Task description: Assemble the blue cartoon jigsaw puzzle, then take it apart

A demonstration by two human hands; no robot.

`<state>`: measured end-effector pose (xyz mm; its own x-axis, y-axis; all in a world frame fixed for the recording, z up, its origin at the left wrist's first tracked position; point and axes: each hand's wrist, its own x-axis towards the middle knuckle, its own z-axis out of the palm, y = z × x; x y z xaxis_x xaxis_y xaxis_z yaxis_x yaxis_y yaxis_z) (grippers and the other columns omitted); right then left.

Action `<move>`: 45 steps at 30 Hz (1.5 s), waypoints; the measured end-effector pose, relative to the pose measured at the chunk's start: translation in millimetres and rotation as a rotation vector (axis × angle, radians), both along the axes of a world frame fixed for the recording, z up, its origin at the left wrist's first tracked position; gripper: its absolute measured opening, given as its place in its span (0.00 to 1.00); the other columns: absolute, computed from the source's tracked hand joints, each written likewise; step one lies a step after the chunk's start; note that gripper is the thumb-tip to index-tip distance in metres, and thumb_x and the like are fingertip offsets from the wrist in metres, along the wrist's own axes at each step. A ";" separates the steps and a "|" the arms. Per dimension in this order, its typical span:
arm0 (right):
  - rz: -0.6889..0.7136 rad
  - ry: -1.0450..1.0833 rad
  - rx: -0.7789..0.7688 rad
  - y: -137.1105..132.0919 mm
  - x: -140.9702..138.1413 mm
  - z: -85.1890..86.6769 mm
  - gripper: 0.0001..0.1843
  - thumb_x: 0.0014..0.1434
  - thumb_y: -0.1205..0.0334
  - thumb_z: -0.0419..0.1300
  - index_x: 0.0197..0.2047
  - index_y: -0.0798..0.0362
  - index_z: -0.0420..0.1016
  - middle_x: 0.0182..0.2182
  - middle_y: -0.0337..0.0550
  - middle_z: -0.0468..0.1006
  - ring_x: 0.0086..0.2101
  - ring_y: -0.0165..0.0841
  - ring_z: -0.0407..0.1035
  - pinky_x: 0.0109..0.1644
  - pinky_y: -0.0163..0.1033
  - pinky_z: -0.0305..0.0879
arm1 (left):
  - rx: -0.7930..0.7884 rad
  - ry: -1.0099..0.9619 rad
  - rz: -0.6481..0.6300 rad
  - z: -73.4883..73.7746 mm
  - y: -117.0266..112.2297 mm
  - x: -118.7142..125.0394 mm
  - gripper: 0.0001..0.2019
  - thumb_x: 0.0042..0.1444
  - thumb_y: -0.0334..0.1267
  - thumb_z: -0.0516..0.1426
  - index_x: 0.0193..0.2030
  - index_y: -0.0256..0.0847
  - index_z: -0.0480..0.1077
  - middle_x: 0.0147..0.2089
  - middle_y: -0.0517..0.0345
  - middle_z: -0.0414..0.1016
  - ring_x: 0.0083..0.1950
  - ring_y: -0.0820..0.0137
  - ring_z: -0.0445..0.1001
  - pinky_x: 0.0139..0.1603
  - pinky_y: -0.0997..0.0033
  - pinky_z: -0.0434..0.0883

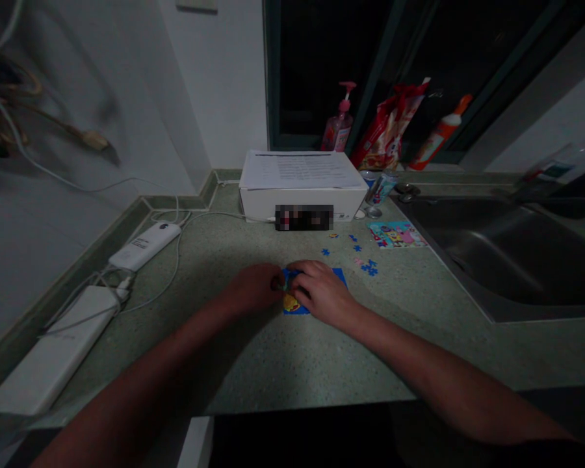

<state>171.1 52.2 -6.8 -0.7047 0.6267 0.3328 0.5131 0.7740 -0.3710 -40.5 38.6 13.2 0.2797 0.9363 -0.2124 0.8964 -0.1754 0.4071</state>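
Curling the left hand and the right hand over a small blue jigsaw puzzle on a speckled green countertop. Left hand half closed, with fingertips drawn together at the puzzle's left edge; any grip on a piece impossible to make out. Right hand arched on top of the puzzle, with bent fingers covering much of it; any hold on a piece likewise impossible to tell. Both hands close together, with a yellow patch of the picture showing below them.

Just beyond the puzzle, loose blue puzzle pieces, with a few pink and yellow ones nearby. Farther back and right of the puzzle, a colourful picture card beside a steel sink. Straight behind the puzzle, a white box topped with printed papers. Past that, a pink pump bottle, a red snack bag, a drink can and an orange-capped bottle. Left of the puzzle, a white power bank, a longer white block and white cables.
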 end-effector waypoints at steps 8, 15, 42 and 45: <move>-0.128 0.190 0.088 14.6 30.7 15.6 0.07 0.69 0.63 0.60 0.44 0.50 0.80 0.54 0.52 0.79 0.56 0.44 0.72 0.62 0.57 0.69 | 0.189 0.044 -0.216 17.0 -13.4 11.4 0.09 0.65 0.30 0.57 0.46 0.39 0.80 0.45 0.49 0.81 0.47 0.59 0.77 0.47 0.62 0.71; -0.211 0.215 0.168 20.7 69.4 37.1 0.07 0.71 0.62 0.58 0.45 0.49 0.79 0.56 0.51 0.78 0.57 0.45 0.72 0.61 0.59 0.71 | 0.332 0.125 -0.421 12.4 -34.6 18.1 0.09 0.71 0.32 0.56 0.50 0.40 0.78 0.55 0.48 0.80 0.56 0.56 0.75 0.60 0.53 0.71; -0.004 -0.089 0.061 -62.7 45.1 5.2 0.18 0.64 0.64 0.66 0.57 0.52 0.80 0.63 0.55 0.75 0.66 0.50 0.65 0.71 0.62 0.62 | 0.519 0.121 -0.444 -4.4 -52.8 0.6 0.12 0.75 0.37 0.52 0.56 0.42 0.75 0.61 0.51 0.78 0.60 0.59 0.75 0.64 0.51 0.70; -0.049 -0.115 0.062 -62.2 29.7 1.0 0.21 0.64 0.61 0.67 0.59 0.53 0.78 0.67 0.58 0.70 0.69 0.52 0.61 0.72 0.64 0.60 | 0.544 0.114 -0.465 -6.8 -52.4 -0.3 0.12 0.74 0.37 0.53 0.57 0.40 0.75 0.60 0.50 0.79 0.60 0.58 0.74 0.64 0.52 0.70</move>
